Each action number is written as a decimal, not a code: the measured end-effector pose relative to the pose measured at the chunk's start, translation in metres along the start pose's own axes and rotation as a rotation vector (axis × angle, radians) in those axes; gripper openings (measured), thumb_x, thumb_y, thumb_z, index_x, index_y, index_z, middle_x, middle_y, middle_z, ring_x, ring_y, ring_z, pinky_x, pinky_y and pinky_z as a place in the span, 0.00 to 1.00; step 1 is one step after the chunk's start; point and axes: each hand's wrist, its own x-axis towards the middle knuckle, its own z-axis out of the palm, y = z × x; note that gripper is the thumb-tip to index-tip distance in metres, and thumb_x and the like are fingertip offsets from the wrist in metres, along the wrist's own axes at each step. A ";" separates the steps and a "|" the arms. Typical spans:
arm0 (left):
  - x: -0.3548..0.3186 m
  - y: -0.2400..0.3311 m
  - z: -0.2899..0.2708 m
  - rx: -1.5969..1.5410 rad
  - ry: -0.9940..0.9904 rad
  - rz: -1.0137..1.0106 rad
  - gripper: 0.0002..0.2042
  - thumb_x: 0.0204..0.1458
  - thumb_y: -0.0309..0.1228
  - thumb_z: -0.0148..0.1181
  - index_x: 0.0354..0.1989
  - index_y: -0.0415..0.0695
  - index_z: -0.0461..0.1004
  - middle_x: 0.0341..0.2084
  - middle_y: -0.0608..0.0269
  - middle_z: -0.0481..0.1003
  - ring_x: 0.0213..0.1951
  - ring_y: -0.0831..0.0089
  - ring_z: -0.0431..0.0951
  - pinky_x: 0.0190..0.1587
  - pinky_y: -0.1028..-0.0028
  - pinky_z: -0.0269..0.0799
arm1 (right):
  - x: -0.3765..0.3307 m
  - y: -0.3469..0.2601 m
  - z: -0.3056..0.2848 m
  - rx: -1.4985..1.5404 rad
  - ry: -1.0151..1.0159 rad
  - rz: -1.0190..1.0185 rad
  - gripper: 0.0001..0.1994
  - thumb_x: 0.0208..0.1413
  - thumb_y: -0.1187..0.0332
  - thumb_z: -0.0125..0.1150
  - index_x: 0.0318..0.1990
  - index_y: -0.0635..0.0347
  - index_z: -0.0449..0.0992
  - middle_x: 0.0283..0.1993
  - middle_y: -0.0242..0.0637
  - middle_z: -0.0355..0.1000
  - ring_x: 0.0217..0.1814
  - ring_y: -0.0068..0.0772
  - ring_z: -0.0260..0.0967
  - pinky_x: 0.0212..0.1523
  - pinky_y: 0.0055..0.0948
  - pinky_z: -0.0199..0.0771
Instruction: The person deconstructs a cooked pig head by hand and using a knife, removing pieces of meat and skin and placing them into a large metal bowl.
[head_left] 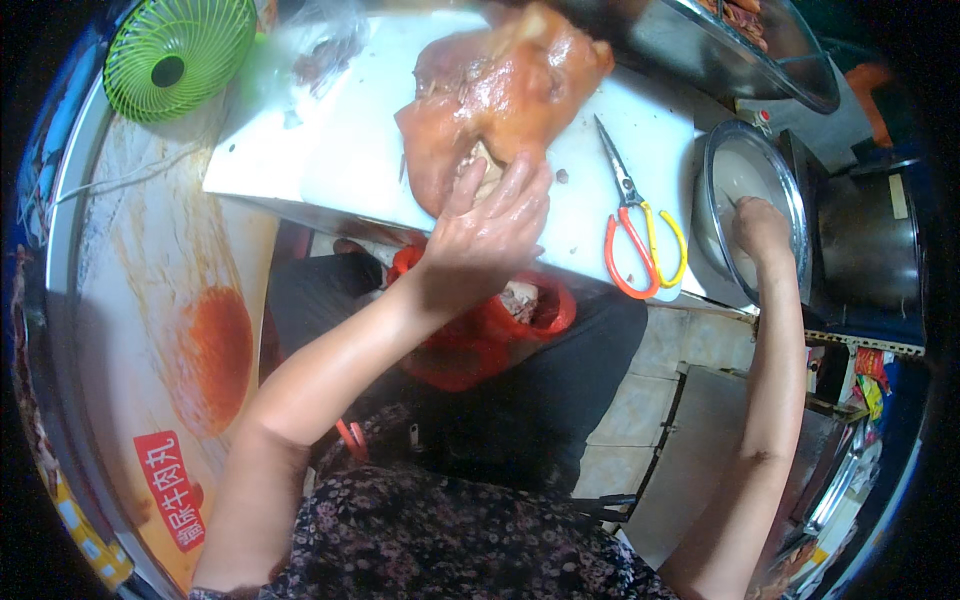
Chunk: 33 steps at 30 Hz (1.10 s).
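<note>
A large, glossy orange-brown piece of cooked meat with skin on, looking like a pig's head (505,85), lies on the white cutting board (345,110). My left hand (490,215) rests on its near edge, fingers stretched out beside a pale opening in the skin. Far to the right, my right hand (762,228) is over a metal basin (745,165) holding cloudy pale liquid. Its fingers are closed, and a thin dark tip juts out from them; what it belongs to is hidden. Scissors (632,205) with red and yellow handles lie on the board between my hands.
A red plastic bag (460,350) with scraps hangs below the board's near edge, between my legs. A green fan (178,60) stands at the far left, its white cable beneath. A dark pot (870,240) and a metal tray (765,50) holding meat flank the basin.
</note>
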 end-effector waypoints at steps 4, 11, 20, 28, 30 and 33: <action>-0.002 -0.007 0.002 -0.025 -0.009 0.054 0.29 0.43 0.43 0.73 0.55 0.46 0.78 0.68 0.56 0.68 0.71 0.57 0.65 0.69 0.48 0.53 | 0.000 0.029 0.010 -0.081 0.031 0.005 0.11 0.59 0.71 0.53 0.41 0.66 0.81 0.42 0.55 0.80 0.47 0.55 0.80 0.48 0.49 0.78; 0.008 -0.021 0.002 -0.075 -0.035 0.121 0.30 0.50 0.47 0.68 0.59 0.43 0.75 0.65 0.56 0.69 0.71 0.56 0.64 0.69 0.47 0.52 | -0.027 0.055 -0.068 1.117 0.098 0.110 0.10 0.66 0.61 0.57 0.42 0.59 0.77 0.32 0.31 0.75 0.28 0.25 0.76 0.25 0.26 0.69; -0.027 -0.032 -0.023 -0.147 0.006 0.096 0.23 0.50 0.40 0.70 0.53 0.43 0.78 0.58 0.55 0.75 0.66 0.57 0.69 0.69 0.49 0.54 | -0.030 0.054 -0.024 0.922 0.470 0.294 0.09 0.65 0.66 0.60 0.40 0.65 0.78 0.28 0.38 0.76 0.26 0.27 0.77 0.27 0.27 0.75; -0.050 -0.075 -0.021 -0.825 0.361 -0.678 0.25 0.48 0.24 0.67 0.56 0.31 0.71 0.49 0.45 0.74 0.47 0.48 0.76 0.51 0.62 0.74 | -0.052 -0.015 -0.039 1.275 0.788 0.179 0.04 0.60 0.72 0.66 0.36 0.60 0.75 0.28 0.31 0.75 0.26 0.20 0.73 0.26 0.22 0.66; -0.043 -0.082 -0.008 -1.004 0.327 -0.844 0.28 0.46 0.26 0.70 0.58 0.31 0.69 0.47 0.45 0.73 0.43 0.49 0.76 0.49 0.63 0.75 | -0.050 -0.003 -0.036 1.068 0.746 0.245 0.04 0.60 0.72 0.65 0.36 0.61 0.75 0.27 0.32 0.74 0.26 0.22 0.73 0.27 0.23 0.68; -0.029 -0.088 -0.008 -0.781 0.330 -0.678 0.36 0.43 0.29 0.72 0.63 0.32 0.65 0.54 0.42 0.69 0.51 0.45 0.72 0.55 0.60 0.70 | -0.055 -0.016 -0.041 1.068 0.710 0.241 0.06 0.59 0.70 0.66 0.36 0.63 0.76 0.27 0.34 0.74 0.26 0.24 0.73 0.28 0.25 0.71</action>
